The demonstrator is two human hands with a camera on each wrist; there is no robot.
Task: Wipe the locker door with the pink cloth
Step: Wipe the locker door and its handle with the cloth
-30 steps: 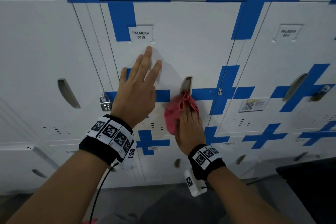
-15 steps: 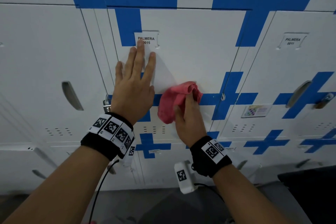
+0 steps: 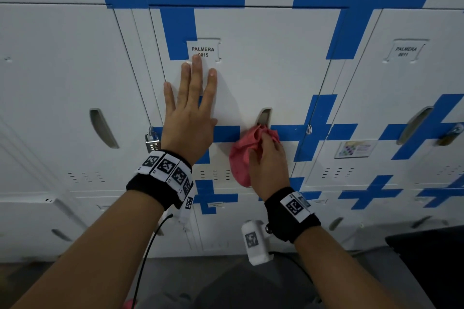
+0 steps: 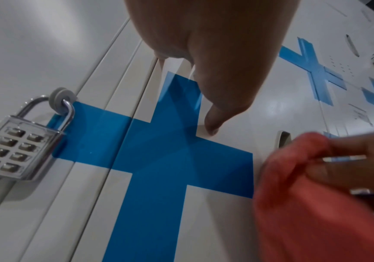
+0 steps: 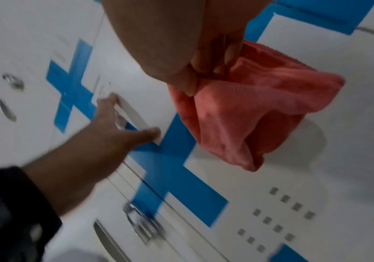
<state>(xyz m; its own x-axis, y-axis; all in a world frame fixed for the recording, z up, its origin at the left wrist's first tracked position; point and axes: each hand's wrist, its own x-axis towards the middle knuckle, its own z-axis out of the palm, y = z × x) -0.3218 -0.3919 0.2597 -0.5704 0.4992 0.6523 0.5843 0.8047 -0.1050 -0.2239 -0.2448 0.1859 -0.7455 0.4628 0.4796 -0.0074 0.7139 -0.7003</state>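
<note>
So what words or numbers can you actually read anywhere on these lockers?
"PALMERA 0015": name tag on the locker door being wiped; a fingertip partly covers the first digit.
"PALMERA 0011": tag on the next door right.
Colourful sticker and small lower labels: too small to read.

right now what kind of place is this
Probably a staff or gym locker room: rows of white metal locker doors, name labels reading PALMERA with numbers, and a push-button padlock on one hasp.
</note>
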